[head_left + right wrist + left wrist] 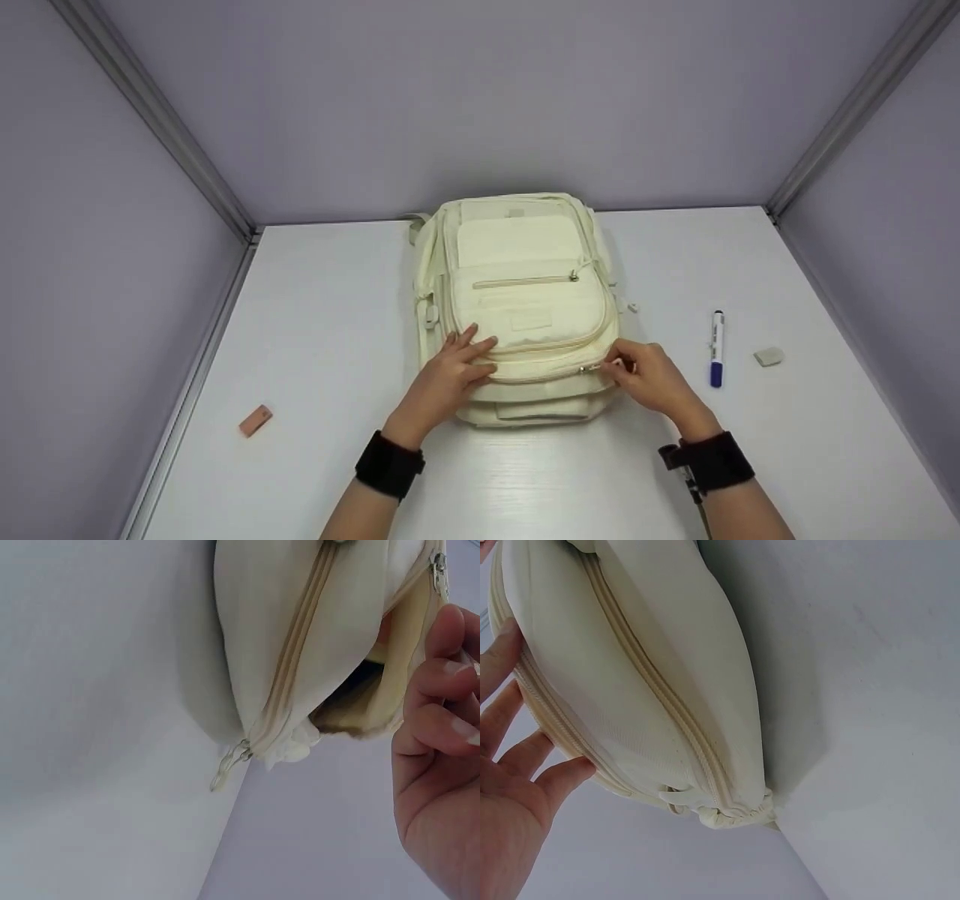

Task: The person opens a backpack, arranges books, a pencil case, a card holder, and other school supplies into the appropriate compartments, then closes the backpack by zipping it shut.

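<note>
A cream backpack [525, 315] lies on the white table with its front face up. My left hand [450, 373] rests on its lower left front, fingers spread along a zipper seam; the left wrist view shows those fingers [562, 778] against the bag's edge. At the lower right of the bag, my right hand [651, 375] pinches a zipper pull [592, 367] between thumb and curled fingers. The right wrist view shows the metal zipper slider [439, 564] just above that hand. Beside it a compartment [356, 701] gapes, its inside mostly dark. Another zipper pull [229, 765] hangs from the bag's side.
Right of the bag lie a white marker [718, 345] with a dark blue cap and a pale grey eraser [769, 356]. A small orange-pink block [256, 421] lies on the left of the table [330, 300]. Pale panels [480, 97] stand behind and at both sides.
</note>
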`<state>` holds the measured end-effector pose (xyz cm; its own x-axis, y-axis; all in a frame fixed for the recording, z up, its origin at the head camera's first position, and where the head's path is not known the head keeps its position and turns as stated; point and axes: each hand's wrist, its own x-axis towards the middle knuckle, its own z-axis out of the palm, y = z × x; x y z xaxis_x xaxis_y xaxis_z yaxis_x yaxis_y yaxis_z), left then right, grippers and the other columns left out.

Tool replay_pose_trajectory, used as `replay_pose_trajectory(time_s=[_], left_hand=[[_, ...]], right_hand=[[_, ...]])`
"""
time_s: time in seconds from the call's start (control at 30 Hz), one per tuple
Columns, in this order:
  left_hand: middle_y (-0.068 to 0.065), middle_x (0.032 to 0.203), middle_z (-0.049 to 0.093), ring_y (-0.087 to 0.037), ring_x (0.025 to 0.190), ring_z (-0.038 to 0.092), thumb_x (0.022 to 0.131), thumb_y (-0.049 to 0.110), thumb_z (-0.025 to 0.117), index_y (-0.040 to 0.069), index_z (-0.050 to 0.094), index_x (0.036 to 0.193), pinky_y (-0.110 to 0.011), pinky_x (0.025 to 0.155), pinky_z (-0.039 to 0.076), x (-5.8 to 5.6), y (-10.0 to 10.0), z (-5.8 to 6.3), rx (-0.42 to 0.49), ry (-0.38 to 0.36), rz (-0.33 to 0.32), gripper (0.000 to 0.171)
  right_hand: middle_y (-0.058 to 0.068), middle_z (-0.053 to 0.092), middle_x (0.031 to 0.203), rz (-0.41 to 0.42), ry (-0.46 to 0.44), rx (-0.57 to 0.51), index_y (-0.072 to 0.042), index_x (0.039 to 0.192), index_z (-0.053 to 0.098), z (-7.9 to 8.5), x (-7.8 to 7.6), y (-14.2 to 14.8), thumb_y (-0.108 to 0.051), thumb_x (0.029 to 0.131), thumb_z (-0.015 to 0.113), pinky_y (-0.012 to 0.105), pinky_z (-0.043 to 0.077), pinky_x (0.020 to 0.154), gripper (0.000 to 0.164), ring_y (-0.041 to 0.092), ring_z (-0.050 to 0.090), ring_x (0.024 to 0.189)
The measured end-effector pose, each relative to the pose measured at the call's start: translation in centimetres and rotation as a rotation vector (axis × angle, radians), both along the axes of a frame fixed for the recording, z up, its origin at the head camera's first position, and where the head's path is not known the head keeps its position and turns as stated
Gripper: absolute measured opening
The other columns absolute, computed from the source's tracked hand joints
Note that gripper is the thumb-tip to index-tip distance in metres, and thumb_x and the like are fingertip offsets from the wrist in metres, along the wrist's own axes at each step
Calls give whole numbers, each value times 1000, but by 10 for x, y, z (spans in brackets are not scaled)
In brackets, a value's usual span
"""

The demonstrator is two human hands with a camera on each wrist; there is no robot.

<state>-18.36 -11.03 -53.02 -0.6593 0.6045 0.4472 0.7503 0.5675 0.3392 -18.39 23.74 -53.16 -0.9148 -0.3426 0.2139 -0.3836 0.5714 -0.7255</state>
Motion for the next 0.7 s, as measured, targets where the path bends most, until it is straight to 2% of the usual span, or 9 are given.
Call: replay_pose_trajectory(time_s=[0.13, 0.27, 0.5, 0.7], left_hand=[[-12, 137, 57, -40, 135, 40, 87, 10, 74, 9, 76, 107, -55, 108, 29, 0, 0, -1, 20, 7, -13, 20], [-12, 137, 57, -40, 135, 40, 87, 9, 73, 9, 76, 106, -55, 109, 29, 0, -1, -2, 24, 5, -17, 19], [-12, 138, 56, -40, 136, 38, 90, 9, 70, 9, 77, 104, -55, 109, 28, 1, -2, 1, 4, -8, -20, 16], [-11, 136, 57, -40, 136, 39, 88, 8, 73, 9, 76, 99, -58, 107, 30, 1, 2, 6, -29, -25, 3, 12]], right_hand=[[-6, 58, 64, -56, -17, 8, -14, 81, 65, -1, -6, 13, -4, 90, 70, 26, 40, 50, 14, 10, 49, 55], [-4, 58, 64, -116, -13, 48, -12, 82, 64, -3, -14, 22, -5, 91, 70, 28, 40, 51, 12, 12, 49, 55], [0, 61, 67, -292, 43, 153, -9, 88, 66, -6, -32, 28, -13, 93, 69, 33, 39, 48, 6, 15, 50, 53], [9, 66, 78, -364, 99, 174, -5, 94, 67, -10, -46, 29, -13, 94, 68, 35, 41, 49, 7, 19, 54, 57]])
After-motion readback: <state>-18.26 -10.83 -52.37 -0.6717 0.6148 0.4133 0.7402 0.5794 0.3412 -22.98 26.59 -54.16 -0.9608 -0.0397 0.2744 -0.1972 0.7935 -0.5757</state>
